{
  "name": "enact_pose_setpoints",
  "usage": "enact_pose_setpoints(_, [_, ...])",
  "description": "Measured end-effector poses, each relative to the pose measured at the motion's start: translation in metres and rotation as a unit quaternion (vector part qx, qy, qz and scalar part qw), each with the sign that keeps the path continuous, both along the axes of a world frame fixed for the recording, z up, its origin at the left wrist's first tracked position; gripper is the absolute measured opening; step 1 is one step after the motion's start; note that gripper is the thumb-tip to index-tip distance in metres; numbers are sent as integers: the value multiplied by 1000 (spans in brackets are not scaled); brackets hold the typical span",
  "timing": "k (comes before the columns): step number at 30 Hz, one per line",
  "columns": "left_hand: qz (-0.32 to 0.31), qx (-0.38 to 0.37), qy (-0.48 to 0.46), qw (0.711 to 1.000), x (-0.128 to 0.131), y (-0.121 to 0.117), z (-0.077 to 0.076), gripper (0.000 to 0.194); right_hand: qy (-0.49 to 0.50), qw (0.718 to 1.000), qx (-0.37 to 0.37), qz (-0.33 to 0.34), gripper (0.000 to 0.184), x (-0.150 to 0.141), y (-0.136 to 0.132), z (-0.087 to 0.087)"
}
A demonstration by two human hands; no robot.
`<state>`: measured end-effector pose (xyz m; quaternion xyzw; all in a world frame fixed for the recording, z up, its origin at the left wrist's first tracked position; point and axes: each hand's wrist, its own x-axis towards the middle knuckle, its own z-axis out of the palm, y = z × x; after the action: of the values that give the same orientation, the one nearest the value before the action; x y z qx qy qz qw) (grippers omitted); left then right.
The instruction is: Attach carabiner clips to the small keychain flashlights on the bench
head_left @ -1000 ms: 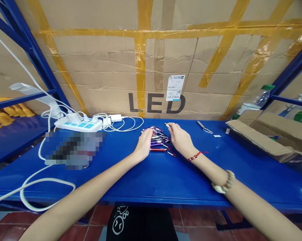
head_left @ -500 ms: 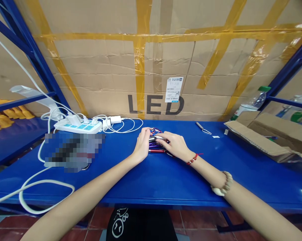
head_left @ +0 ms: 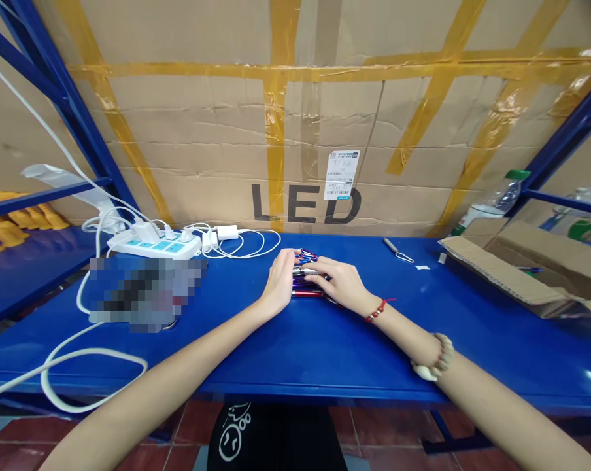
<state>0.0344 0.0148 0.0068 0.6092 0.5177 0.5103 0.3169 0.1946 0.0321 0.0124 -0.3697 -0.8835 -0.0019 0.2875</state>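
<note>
Several slim metal penlights with carabiner clips lie side by side on the blue table (head_left: 276, 353), between my hands. Nearest me is a red penlight (head_left: 308, 294), with a purple penlight (head_left: 300, 285) just beyond it. My left hand (head_left: 278, 281) rests open at the left ends of the row, fingers extended and touching them. From the right, my right hand (head_left: 339, 281) reaches over the row, thumb and fingers closed around a silver penlight (head_left: 302, 270). A blue and red clip (head_left: 308, 256) shows at the far end. My fingers cover the other penlights in part.
A grey penlight (head_left: 397, 250) lies apart at the back right, near white paper scraps (head_left: 422, 267). Further right are an open cardboard box (head_left: 501, 275) and a bottle (head_left: 491, 203). At left are a power strip (head_left: 155, 244), loose white cables and a blurred-out item (head_left: 148, 294).
My right hand has moved left and toward me, bringing the silver penlight down into the row. My left hand stays at the row's left ends. Little differs over the last half second.
</note>
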Motion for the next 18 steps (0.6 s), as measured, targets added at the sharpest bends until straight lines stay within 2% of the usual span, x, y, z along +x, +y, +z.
enact_pose_setpoints(11, [-11,13,9,1000,-1,1,-1,37,25,999,-1,29,26,2,1,-4])
enact_pose_setpoints(18, [8,-1,4,1000,-2,1,0,32,-9,997,6,72,25,2,-2,0])
